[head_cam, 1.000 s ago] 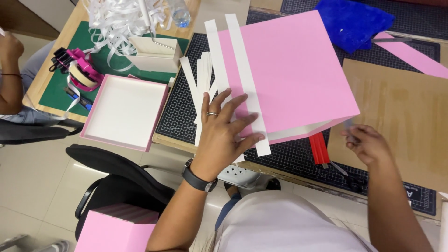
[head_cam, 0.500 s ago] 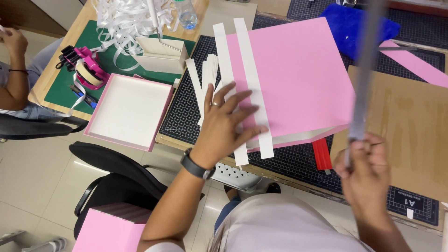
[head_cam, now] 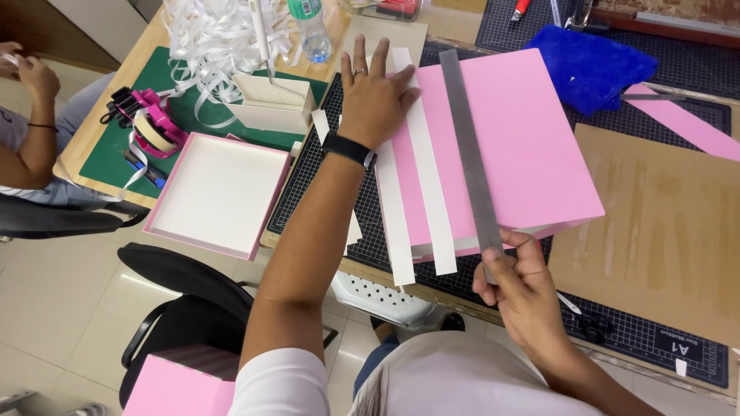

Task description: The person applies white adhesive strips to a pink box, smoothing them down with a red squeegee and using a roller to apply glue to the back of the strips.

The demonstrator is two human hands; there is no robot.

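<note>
A stack of pink paper sheets (head_cam: pixel 518 142) lies on the black cutting mat (head_cam: pixel 647 339). Long white strips (head_cam: pixel 432 200) lie along the stack's left side. My left hand (head_cam: pixel 374 92) presses flat on the strips and the stack's far left corner, fingers spread. A long steel ruler (head_cam: pixel 469 158) lies lengthwise on the pink sheets, right of the strips. My right hand (head_cam: pixel 518 285) grips the ruler's near end at the stack's front edge.
A pink-edged white box lid (head_cam: pixel 218 192) sits left, with a tape dispenser (head_cam: pixel 158 131), white paper shreds (head_cam: pixel 216 35) and a bottle (head_cam: pixel 312 31) behind. Brown cardboard (head_cam: pixel 663 223) and blue fabric (head_cam: pixel 590 65) lie right. Another person's arm (head_cam: pixel 31 131) is far left. A black chair (head_cam: pixel 181 285) stands below.
My right hand brought the steel ruler down from upright and laid it on the pink sheets. My left hand slid away from me to the stack's far corner.
</note>
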